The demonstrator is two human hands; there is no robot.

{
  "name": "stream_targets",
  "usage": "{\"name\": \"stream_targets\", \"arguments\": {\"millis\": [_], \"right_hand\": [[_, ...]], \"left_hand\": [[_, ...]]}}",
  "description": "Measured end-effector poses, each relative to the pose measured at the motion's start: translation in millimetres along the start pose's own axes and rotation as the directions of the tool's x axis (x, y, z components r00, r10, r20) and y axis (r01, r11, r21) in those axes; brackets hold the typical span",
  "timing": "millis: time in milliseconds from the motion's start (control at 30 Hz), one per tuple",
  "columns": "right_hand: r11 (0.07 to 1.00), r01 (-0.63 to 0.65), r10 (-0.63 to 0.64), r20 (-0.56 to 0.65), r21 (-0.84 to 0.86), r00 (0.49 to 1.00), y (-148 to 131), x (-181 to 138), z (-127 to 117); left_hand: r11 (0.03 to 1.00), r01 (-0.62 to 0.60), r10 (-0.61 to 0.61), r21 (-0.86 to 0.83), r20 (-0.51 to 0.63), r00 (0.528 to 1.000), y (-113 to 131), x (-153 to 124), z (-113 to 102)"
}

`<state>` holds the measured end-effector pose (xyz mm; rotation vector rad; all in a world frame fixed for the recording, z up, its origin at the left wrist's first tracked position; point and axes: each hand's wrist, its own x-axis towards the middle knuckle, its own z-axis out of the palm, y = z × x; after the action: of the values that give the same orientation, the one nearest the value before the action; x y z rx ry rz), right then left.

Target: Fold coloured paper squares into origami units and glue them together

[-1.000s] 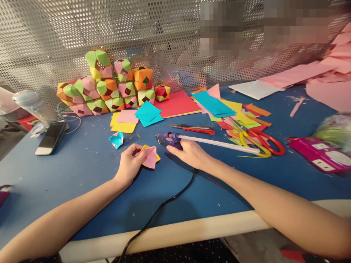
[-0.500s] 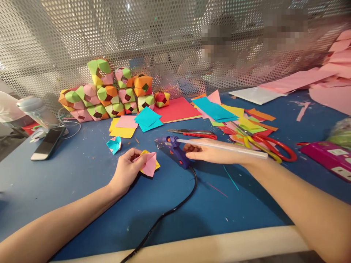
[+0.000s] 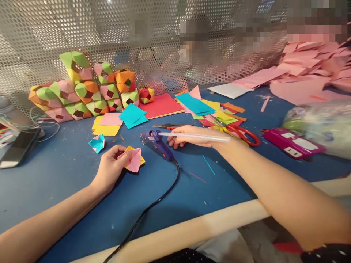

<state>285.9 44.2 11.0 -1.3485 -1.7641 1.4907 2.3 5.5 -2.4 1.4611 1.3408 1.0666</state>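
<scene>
Pinched in my left hand (image 3: 112,164) is a folded pink and yellow paper piece (image 3: 134,160). A blue hot glue gun (image 3: 160,146) rests on the table to its right, with a long clear glue stick (image 3: 203,137) out of its back and a black cord (image 3: 155,202) running toward me. My right hand (image 3: 186,136) is just behind the glue gun, partly under the glue stick; its fingers are loosely bent and apart, not wrapped round the handle. A small folded blue and pink paper piece (image 3: 97,144) lies beyond my left hand.
Stacked folded-paper balls (image 3: 86,91) stand along the perforated metal screen (image 3: 153,33). Colored sheets (image 3: 133,115), a cutter (image 3: 161,126), scissors (image 3: 245,133), a magenta power strip (image 3: 293,142), a phone (image 3: 20,148) and a pink paper heap (image 3: 312,65) surround the work area.
The view has turned to the right, so things appear farther left. My right hand has shifted slightly farther back beside the glue gun. My left hand still holds the folded paper.
</scene>
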Motion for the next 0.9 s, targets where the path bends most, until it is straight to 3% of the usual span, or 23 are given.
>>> {"name": "stream_targets", "arguments": {"millis": [200,600,900], "right_hand": [[0.993,-0.018,0.019,-0.009,0.119,1.0,6,6,-3],[0.998,-0.004,0.007,-0.055,0.062,0.998,-10,-1,4],[0.983,-0.124,0.131,-0.045,0.133,0.99,-17,-7,6]], "left_hand": [[1.0,0.001,-0.001,0.02,0.0,1.0,0,1,-1],[0.998,0.053,-0.055,0.034,0.058,0.997,0,2,-5],[0.993,0.106,-0.11,0.054,0.077,0.991,0,2,-8]]}}
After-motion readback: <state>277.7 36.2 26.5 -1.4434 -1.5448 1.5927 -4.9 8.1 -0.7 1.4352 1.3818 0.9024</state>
